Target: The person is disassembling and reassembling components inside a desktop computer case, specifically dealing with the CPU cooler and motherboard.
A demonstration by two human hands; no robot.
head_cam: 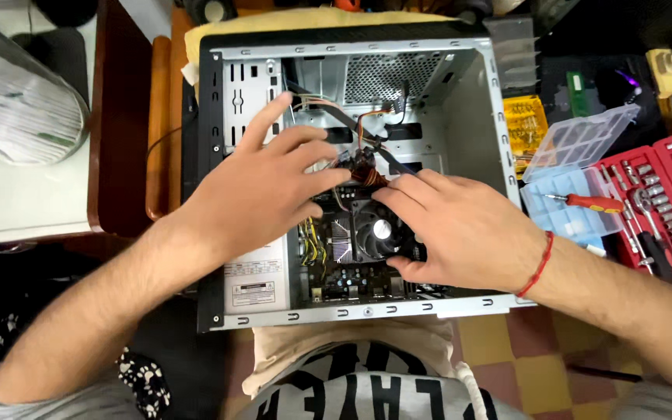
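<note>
Head view: an open computer case (460,101) lies on its side, its motherboard (351,276) low inside. The left hand (254,190), fingers spread, rests over the cables (363,167). The right hand (460,229), fingers loosely together, touches the cooler fan (379,231). A red socket set (663,198) lies to the right.

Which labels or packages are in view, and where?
Label: white rectangular sticker on the power supply, lower left inside the computer case, below the left hand.
Yellow package: flat, dark print, right of the case.
Red socket set case: open, far right.
</note>
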